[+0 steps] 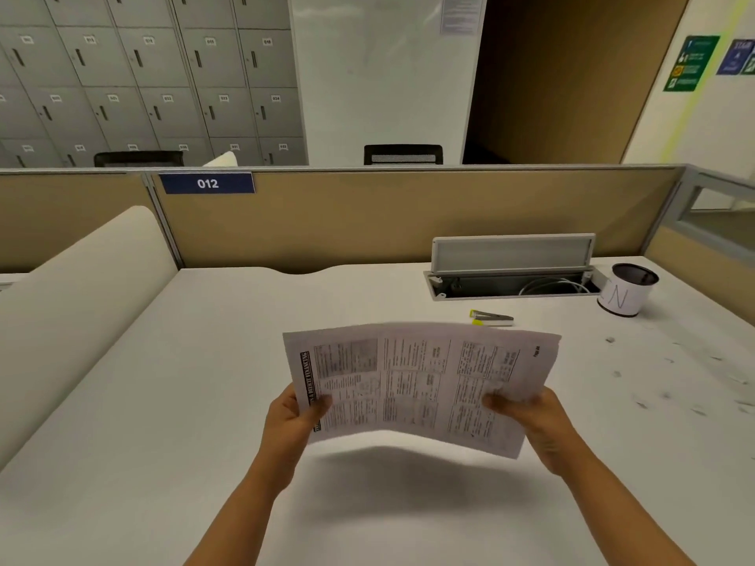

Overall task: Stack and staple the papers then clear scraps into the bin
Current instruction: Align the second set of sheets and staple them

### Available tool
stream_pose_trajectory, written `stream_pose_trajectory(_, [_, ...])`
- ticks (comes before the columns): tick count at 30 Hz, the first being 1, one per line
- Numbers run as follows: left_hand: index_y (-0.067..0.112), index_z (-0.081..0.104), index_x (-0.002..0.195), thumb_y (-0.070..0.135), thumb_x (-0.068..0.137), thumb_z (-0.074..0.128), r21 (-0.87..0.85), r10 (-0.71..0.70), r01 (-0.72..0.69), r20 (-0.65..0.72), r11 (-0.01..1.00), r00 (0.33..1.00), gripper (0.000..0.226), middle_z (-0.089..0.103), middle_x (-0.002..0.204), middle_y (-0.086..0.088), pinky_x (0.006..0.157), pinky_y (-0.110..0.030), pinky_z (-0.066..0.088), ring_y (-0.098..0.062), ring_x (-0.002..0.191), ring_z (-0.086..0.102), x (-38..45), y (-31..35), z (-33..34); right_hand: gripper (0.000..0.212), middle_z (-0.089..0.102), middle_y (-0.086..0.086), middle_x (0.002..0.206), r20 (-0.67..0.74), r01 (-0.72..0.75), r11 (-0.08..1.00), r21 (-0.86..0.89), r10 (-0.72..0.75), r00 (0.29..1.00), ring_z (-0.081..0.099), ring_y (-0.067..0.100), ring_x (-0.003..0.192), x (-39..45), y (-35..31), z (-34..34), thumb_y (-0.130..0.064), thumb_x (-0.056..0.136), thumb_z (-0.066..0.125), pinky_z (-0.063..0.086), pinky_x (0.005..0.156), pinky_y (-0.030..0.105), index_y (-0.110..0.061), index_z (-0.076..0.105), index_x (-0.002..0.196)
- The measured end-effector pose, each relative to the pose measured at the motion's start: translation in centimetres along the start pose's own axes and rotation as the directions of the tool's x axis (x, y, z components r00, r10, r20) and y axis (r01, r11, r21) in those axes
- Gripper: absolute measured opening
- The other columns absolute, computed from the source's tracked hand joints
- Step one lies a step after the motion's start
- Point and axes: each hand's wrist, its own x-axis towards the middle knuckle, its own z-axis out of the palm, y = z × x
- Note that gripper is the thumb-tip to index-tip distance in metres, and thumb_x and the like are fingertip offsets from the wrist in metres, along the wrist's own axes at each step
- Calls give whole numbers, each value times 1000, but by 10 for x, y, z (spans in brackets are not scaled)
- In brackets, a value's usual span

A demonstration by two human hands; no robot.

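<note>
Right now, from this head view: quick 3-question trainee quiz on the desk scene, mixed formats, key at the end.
1. True or false: the papers lie flat on the desk.
2. Multiple choice: the stapler is A) in the right hand, B) on the desk beyond the papers, C) inside the bin.
3. Fill in: the scraps lie scattered to the person's ____ side.

Key
1. False: the left hand and right hand hold them up, one at each end, with a shadow on the desk below.
2. B: it lies untouched, between the papers and the open cable tray.
3. Right, on the desk nearer the person than the bin.
</note>
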Motion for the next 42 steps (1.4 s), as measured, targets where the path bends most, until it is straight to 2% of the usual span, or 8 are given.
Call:
stream_pose_trajectory(7, [25,60,101,3,90,53,73,-81,79,23,994,996,25,67,104,2,72,-21,49,-18,99,62,-3,-16,1,88,77,0,96,-35,-132,991,-33,131,991,73,13,88,-7,23,3,-50,21,91,59,69,21,-20,69,101])
stream_pose_trajectory(12, [27,57,105,5,92,50,108,-25,24,10,994,1000,26,65,104,6,71,-21,52,-13,94,62,-3,-4,8,44,72,-2,91,-97,-133,989,-59,127,987,67,16,86,-6,4,2,-11,61,85,55,64,21,-15,66,101])
stream_pose_trajectory(16, [24,60,107,5,92,51,49,-17,18,-29,999,999,26,68,106,0,76,-32,53,-22,97,64,-5,1,11,30,72,6,97,-180,-180,982,-55,167,969,68,25,89,-7,-4,-16,-13,73,77,55,70,32,-13,65,101])
stream_pose_trajectory(23, [13,60,104,-4,88,50,-317,-90,70,-52,946,995,25,71,103,-7,70,-35,60,-26,93,69,-23,2,37,24,75,2,74,-126,-159,747,645,310,943,72,10,63,-17,-4,17,-5,73,66,58,52,18,-15,63,94])
stream_pose_trajectory(30, [13,56,110,-4,89,48,-481,-147,131,4,867,989,28,73,102,-5,66,-29,59,-21,91,71,-48,-10,76,46,74,11,105,-83,-154,913,377,199,976,69,28,100,-34,-2,82,-17,70,74,55,89,48,-15,62,115])
stream_pose_trajectory(35, [7,57,99,-1,83,52,-491,-128,95,-34,866,991,18,74,84,-7,62,-28,59,-22,77,71,-21,1,34,22,73,0,98,-131,-9,998,68,18,991,70,10,89,-26,-20,62,-9,83,67,58,69,21,-23,66,100])
stream_pose_trajectory(38, [9,58,91,11,65,73,-276,-78,85,38,957,996,30,73,75,-7,55,-25,55,-23,68,69,-6,18,7,21,72,-7,91,-122,22,998,-62,-29,992,69,4,82,-23,-29,54,-10,83,68,55,59,14,-30,65,89])
stream_pose_trajectory(42, [15,67,105,37,57,75,71,-58,42,235,997,970,53,75,97,-7,75,-38,57,-25,88,71,0,40,4,20,71,-9,95,-46,64,985,-161,-73,996,68,6,87,-20,-35,54,-15,84,67,55,62,16,-33,64,92])
